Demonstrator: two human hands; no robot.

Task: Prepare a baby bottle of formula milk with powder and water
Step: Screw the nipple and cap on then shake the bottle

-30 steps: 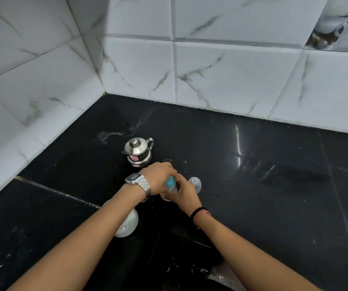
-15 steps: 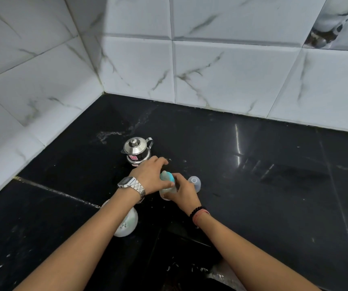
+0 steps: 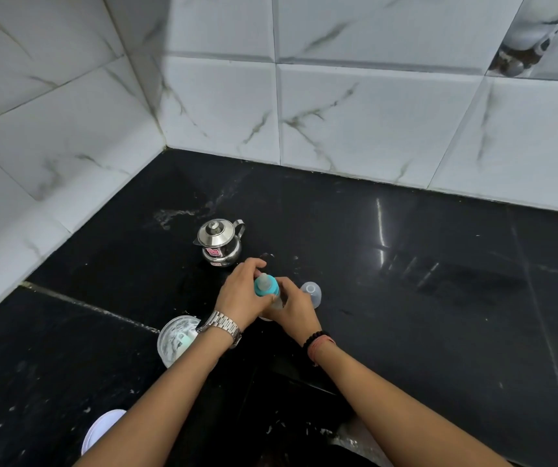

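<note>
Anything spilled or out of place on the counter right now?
Yes. White specks, apparently powder, lie scattered on the black counter near its front edge and left of the open powder tub. A pale smear marks the surface behind the steel kettle. The bottle is upright, held by both hands.

A glossy black stone countertop (image 3: pixel 405 332), marked with pale smears and scattered white specks, is seen running into a corner, where it is met by walls of white marble-patterned tiles (image 3: pixel 355 112) veined in grey. A patterned decorative tile (image 3: pixel 547 35), only partly shown, is set at the upper right, its motif too cropped to be made out. A thin light seam (image 3: pixel 85 306) is visible crossing the counter at the left. Streaks of reflected light are caught on the polished surface at the right.
</note>
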